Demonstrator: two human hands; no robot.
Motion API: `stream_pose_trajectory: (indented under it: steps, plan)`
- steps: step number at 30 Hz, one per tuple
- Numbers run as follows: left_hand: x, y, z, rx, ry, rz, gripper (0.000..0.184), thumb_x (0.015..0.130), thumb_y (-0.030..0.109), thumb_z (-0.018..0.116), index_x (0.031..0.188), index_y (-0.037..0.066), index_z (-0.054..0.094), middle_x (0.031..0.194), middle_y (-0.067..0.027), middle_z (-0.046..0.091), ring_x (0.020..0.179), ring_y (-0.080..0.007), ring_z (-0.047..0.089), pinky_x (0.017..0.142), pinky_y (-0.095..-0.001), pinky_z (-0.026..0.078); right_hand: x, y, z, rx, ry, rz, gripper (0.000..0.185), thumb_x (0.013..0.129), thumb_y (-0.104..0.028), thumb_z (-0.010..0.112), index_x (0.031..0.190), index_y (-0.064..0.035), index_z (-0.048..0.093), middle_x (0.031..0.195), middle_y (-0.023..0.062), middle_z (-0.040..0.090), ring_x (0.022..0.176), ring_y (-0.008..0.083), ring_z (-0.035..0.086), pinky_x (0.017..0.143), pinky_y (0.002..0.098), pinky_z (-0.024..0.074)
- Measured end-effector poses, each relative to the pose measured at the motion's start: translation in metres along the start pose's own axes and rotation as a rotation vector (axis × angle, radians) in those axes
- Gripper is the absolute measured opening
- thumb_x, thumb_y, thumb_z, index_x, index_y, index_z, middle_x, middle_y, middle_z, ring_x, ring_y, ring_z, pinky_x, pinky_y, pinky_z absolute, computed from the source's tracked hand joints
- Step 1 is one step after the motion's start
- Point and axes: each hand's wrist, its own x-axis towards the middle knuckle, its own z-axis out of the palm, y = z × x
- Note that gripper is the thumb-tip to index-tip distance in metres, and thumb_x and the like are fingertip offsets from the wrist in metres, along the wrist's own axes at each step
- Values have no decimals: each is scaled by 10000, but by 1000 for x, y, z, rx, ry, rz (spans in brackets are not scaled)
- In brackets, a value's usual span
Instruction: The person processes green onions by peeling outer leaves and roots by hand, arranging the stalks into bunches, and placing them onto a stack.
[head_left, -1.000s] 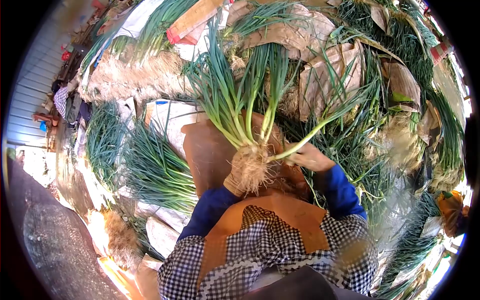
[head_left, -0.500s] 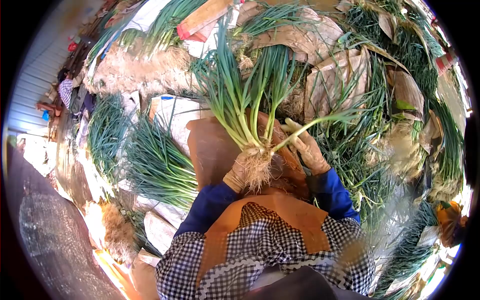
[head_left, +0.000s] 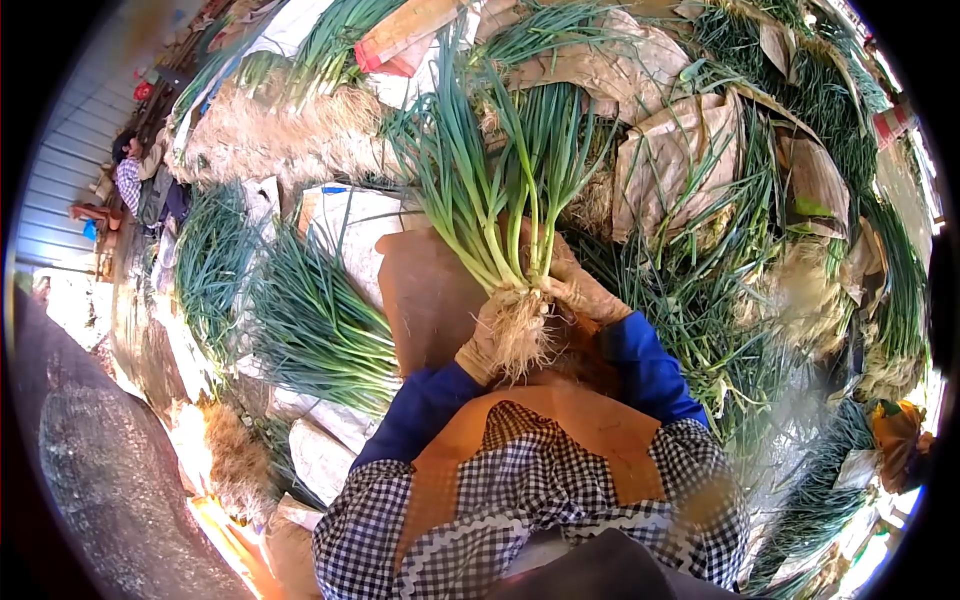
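Note:
A bunch of green onions [head_left: 487,225] stands upright in front of my chest, its leaves fanned away from me and its pale, tangled roots [head_left: 524,335] hanging toward me. My gloved left hand [head_left: 484,345] is closed around the root end from the left, with its fingers partly hidden behind the roots. On the other side, my gloved right hand [head_left: 583,288] is closed at the base of the stalks, thumb against the white ends. An orange-brown apron [head_left: 430,300] lies spread under the bunch.
Piled green onions [head_left: 320,315] lie at my left, and loose leaves [head_left: 690,320] heap up at my right. A row of rooty bunches [head_left: 290,135] lies ahead beside brown sacking [head_left: 675,150]. Another person [head_left: 133,175] is at the far left.
My right hand has moved left and in to the base of the bunch. The single stalk that leaned out to the right in that hand no longer sticks out there.

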Motion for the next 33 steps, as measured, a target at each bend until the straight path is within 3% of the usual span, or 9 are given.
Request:
stream_pose_trajectory:
  steps: [4,7,11,14,16,21,26,30,33]
  plan:
    - [0,-3,21,13,25,137,366,844,290,502,1078,11,536,812,-130,570,626,-217,552,515,-296,483,2,18,-2,-70,41,20,464,862,-383,537,1101,15,527,1030,125,575,866,228,559,759,340,446]
    - [1,-2,10,-14,57,113,343,834,260,519,1079,20,546,809,-122,596,633,-210,551,551,-300,489,-19,-23,14,-549,301,3,309,899,-301,509,906,-9,608,722,56,574,651,155,520,598,307,437]
    - [4,-7,7,57,148,278,212,840,135,523,1024,36,559,922,-142,612,752,-222,602,615,-287,519,-47,-58,8,-118,99,39,320,910,-270,509,716,-35,606,617,27,540,559,92,477,500,235,400]
    - [5,-9,11,251,191,200,244,821,108,543,1037,-5,559,944,-122,623,809,-205,612,673,-276,516,-18,-61,-11,-700,205,-160,238,888,-230,536,1022,-48,611,913,87,630,699,202,580,646,296,479]
    - [5,-12,13,263,270,197,245,815,101,547,1024,-25,568,951,-114,624,814,-202,610,701,-285,512,1,-65,-16,-832,-19,-125,325,862,-211,540,1169,-104,550,1111,166,568,894,260,594,784,364,473]
    - [6,-12,2,296,249,244,247,797,82,556,1016,-32,572,965,-125,622,844,-222,608,753,-307,507,24,-46,-31,-1084,-340,-321,268,825,-222,504,1056,-93,553,932,103,591,863,292,572,749,377,467]
    - [3,-14,17,163,227,212,239,798,69,548,1013,-33,567,962,-134,618,866,-242,607,766,-317,508,-5,-47,-29,-973,-253,-322,144,813,-173,498,872,-52,549,842,106,562,792,295,566,714,383,456]
    - [-2,-8,20,122,225,218,240,804,70,542,1024,-25,560,949,-129,615,855,-231,605,756,-318,513,-69,-51,-45,-496,-684,324,126,814,-157,522,833,-54,591,771,115,596,752,277,586,706,338,474]
    - [-2,-6,9,162,205,233,246,801,112,549,1020,1,562,935,-130,611,808,-219,608,697,-332,528,-107,-2,-78,-1386,-496,577,216,829,-258,525,878,-87,646,803,102,636,768,252,616,688,331,486]
